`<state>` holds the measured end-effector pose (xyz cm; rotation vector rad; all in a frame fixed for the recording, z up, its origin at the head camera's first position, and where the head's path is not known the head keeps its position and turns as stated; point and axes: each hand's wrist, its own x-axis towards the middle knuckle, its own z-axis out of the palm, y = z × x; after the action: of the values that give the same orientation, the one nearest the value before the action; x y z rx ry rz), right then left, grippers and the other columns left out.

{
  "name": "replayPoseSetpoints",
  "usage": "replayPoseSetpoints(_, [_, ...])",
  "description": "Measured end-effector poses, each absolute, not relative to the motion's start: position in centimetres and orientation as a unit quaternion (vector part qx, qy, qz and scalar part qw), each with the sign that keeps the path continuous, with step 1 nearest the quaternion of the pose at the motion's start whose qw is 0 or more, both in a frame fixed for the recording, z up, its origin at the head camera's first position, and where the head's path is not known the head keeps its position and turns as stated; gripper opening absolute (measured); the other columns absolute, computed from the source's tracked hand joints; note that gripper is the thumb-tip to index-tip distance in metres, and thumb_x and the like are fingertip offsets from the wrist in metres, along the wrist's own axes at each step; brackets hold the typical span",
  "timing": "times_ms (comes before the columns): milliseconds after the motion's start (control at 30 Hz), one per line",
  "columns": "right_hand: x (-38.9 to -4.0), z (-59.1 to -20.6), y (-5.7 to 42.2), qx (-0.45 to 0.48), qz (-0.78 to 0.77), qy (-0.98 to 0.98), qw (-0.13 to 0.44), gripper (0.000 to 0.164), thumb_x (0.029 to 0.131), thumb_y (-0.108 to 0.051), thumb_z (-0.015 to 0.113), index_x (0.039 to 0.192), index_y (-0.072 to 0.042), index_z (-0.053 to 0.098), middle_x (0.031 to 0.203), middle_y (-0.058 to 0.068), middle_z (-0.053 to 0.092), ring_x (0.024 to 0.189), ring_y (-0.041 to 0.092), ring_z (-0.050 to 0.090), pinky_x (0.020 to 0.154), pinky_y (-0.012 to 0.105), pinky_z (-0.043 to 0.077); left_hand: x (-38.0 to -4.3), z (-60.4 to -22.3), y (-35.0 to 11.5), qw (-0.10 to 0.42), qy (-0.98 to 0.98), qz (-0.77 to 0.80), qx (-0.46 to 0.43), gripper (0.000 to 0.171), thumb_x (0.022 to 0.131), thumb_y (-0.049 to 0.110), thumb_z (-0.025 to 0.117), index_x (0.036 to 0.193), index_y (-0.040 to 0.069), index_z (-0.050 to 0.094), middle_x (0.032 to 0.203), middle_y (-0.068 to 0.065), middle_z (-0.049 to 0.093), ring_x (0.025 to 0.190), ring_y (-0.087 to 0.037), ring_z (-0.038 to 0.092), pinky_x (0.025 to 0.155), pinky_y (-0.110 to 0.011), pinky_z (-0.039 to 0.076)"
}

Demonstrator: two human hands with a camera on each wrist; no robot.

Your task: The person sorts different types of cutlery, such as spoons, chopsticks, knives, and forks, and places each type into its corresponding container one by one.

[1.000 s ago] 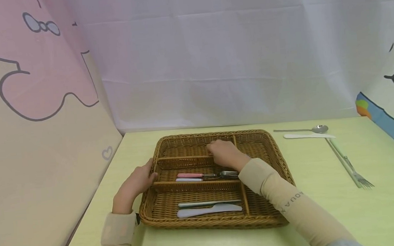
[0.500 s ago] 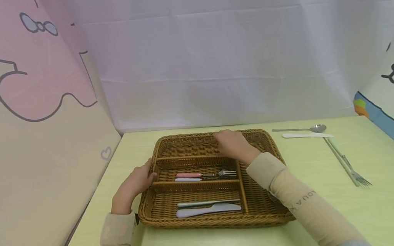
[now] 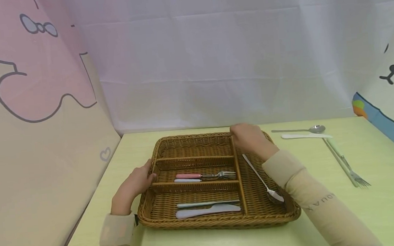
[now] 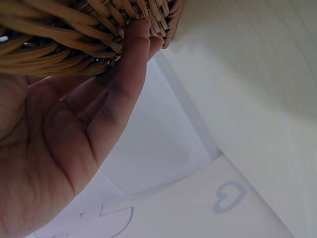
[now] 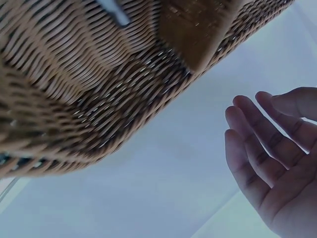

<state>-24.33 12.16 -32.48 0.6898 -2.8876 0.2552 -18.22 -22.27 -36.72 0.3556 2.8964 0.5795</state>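
Observation:
A brown wicker cutlery basket (image 3: 219, 224) with dividers stands on the table. My left hand (image 3: 135, 182) grips its left side, thumb over the rim; in the left wrist view its fingers (image 4: 130, 74) lie against the outer weave. Over the basket's back right edge is my right hand (image 3: 250, 138), holding nothing; the right wrist view shows its fingers (image 5: 252, 144) loosely bent, apart from the weave. A metal spoon (image 3: 260, 176) lies slanted in the right compartment. The middle compartment holds a pink-handled piece (image 3: 189, 175), a white-handled piece (image 3: 187, 180) and fork tines (image 3: 227, 174).
In the front compartment lie a pale knife (image 3: 207, 210) and a thin pale-handled piece (image 3: 207, 203). Right of the basket, on the table, are another spoon (image 3: 317, 129), a white knife (image 3: 305, 135), a green-handled fork (image 3: 346, 161) and a thin green piece (image 3: 340, 164). Cloth walls (image 3: 195, 61) enclose the table.
My right hand has moved right from the back compartment to the basket's back right, uncovering the spoon in the right compartment. The left hand keeps its place on the rim.

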Motion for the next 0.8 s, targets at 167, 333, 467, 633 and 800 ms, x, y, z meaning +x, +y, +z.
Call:
replayPoseSetpoints(167, [-24.4,-32.7,14.1,0.216,0.092,-0.967,0.098,0.015,0.084,0.000,0.048,0.075,-0.007,0.058,0.070,0.007,0.060,0.058,0.020,0.051,0.052,0.040,0.048,-18.2,-36.8,-22.3,0.081,0.970,0.192,0.121,0.060,0.094,0.010,0.047,0.138,-0.015,0.016,0.055,-0.004,0.045,0.044,-0.012,0.038,0.061,-0.039,0.044])
replayPoseSetpoints(333, [-24.5,-33.0,15.9,0.196,0.095,-0.971,0.101,0.015,0.080,0.002,0.046,0.074,-0.006,0.058,0.069,0.007,0.059,0.058,0.020,0.051,0.051,0.040,0.049,-18.2,-36.7,-22.3,0.084,0.971,0.191,0.118,0.060,0.094,0.011,0.047,0.138,-0.015,0.016,0.061,-0.006,0.048,0.048,-0.014,0.042,0.068,-0.043,0.044])
replayPoseSetpoints(467, [-24.3,-33.2,17.3,0.181,0.098,-0.974,0.096,0.017,0.081,0.002,0.044,0.074,-0.005,0.057,0.069,0.008,0.059,0.058,0.021,0.050,0.050,0.040,0.048,-18.2,-36.7,-22.3,0.085,0.971,0.190,0.117,0.060,0.094,0.011,0.047,0.138,-0.015,0.016,0.066,-0.008,0.051,0.052,-0.015,0.046,0.070,-0.044,0.045])
replayPoseSetpoints(633, [-24.1,-33.7,19.3,0.155,0.102,-0.979,0.083,0.014,0.083,-0.002,0.046,0.076,-0.004,0.059,0.070,0.009,0.059,0.060,0.021,0.050,0.051,0.043,0.048,-18.2,-36.7,-22.3,0.084,0.971,0.190,0.119,0.060,0.094,0.011,0.048,0.138,-0.015,0.016,0.069,-0.009,0.053,0.054,-0.015,0.047,0.071,-0.045,0.045])
replayPoseSetpoints(800, [-23.8,-34.2,21.2,0.131,0.102,-0.984,0.062,0.016,0.083,-0.003,0.044,0.078,-0.002,0.060,0.069,0.013,0.058,0.057,0.022,0.047,0.046,0.039,0.042,-18.2,-36.5,-22.2,0.084,0.970,0.194,0.118,0.060,0.094,0.011,0.047,0.138,-0.015,0.016,0.067,-0.009,0.051,0.050,-0.015,0.045,0.070,-0.044,0.045])
